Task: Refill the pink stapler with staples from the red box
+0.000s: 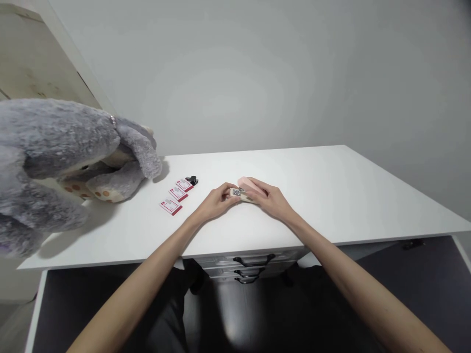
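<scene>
Both hands are at a pink and cream stapler (251, 186) at the middle of the white table. Its pink top arm is raised at an angle from the cream base, and a small metal plate shows at the base's left end. My left hand (217, 202) pinches that left end between thumb and fingers. From the other side my right hand (273, 198) is wrapped round the stapler's right part, hiding much of it. Whether anything sits inside the stapler is too small to tell.
Left on the white table (324, 196) lie several red and white small boxes (170, 206) in a slanting row, with a small black object (192, 180) behind them. A large grey plush toy (62, 142) takes up the left end. Drawers with black handles (253, 260) stand below.
</scene>
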### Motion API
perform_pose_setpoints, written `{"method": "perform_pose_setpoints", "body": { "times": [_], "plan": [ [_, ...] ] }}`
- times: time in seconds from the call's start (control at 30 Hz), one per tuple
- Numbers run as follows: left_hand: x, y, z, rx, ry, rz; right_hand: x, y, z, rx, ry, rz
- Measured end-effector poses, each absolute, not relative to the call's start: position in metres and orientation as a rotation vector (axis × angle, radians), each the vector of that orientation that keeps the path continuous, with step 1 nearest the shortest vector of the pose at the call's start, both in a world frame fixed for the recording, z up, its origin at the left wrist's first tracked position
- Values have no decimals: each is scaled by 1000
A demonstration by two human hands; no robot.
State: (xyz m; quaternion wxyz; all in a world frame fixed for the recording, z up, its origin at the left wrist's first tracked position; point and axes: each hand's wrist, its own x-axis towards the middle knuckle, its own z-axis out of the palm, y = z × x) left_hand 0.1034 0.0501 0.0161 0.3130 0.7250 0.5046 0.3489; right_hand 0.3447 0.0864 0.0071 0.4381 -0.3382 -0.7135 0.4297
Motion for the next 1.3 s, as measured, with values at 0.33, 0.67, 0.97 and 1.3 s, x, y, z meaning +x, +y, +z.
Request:
{"method": "perform_pose_setpoints", "body": {
  "times": [0.33, 0.67, 0.97, 1.3],
  "plan": [
    [105, 51, 12, 1924, 1349, 960, 349, 94, -1, -909, -1729, 947],
    [90, 17, 13, 2563, 2037, 885, 353, 88, -7, -1017, -1670, 857],
    [39, -4, 19, 2370, 2590, 692, 358, 69, -7, -1083, -1702, 802],
    [19, -11, 19, 2169, 2541, 277, 369, 37, 3, -1001, -1910, 841]
  ]
}}
